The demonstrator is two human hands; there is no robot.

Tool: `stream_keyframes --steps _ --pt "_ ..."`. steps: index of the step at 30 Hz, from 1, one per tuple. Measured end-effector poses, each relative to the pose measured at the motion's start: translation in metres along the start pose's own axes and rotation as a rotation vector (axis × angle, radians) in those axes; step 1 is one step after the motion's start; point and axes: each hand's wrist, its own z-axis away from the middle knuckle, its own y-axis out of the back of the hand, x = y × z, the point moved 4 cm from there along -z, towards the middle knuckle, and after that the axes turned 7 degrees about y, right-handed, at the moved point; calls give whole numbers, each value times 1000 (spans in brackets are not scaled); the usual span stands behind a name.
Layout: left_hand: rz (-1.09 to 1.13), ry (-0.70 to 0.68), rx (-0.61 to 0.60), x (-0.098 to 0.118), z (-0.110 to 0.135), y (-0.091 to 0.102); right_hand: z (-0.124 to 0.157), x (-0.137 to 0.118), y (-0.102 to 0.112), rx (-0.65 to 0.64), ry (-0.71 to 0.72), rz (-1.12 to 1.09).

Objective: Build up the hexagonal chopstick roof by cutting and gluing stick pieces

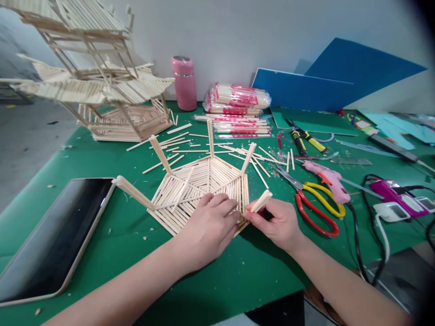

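A polygonal base of pale wooden sticks rests on the green table, with upright stick posts such as the back one standing at its corners. My left hand lies over the front right part of the base, fingers together and curled down onto it; their tips are partly hidden. At the right corner, my right hand pinches a short wooden post between thumb and fingers, and it leans outward. The post's lower end is hidden by my fingers. One loose thin stick lies across the base.
A phone lies left. Scissors, a pink glue gun, pliers and a power strip with cables are right. Behind are cut sticks, wrapped chopsticks, a pink bottle and a stick pagoda model.
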Motion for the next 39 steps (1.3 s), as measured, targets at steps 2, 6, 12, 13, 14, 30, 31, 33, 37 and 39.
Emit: stream_keyframes --steps 2,6,12,13,14,30,31,33,37,39 --pt "1 -7 -8 0 0 0 0 0 0 2 1 6" --pt "-2 -7 0 0 1 0 0 -1 1 -2 2 13" --pt "5 -9 4 1 1 1 -2 -3 0 -5 19 13" --pt "5 -11 7 1 1 2 -2 -3 0 -6 19 12" --pt "5 -12 12 1 1 2 -2 -3 0 -6 20 9" --pt "1 -45 83 1 3 3 -1 -4 11 -28 35 -174" --pt "4 -47 83 1 3 3 -1 -4 10 -37 42 -170" --pt "9 -47 81 1 3 4 0 -5 8 -45 59 -140" --pt "11 -28 53 0 3 3 -1 -4 4 -49 79 -77" --pt "9 -23 41 0 2 2 -1 -4 2 -44 85 -56"
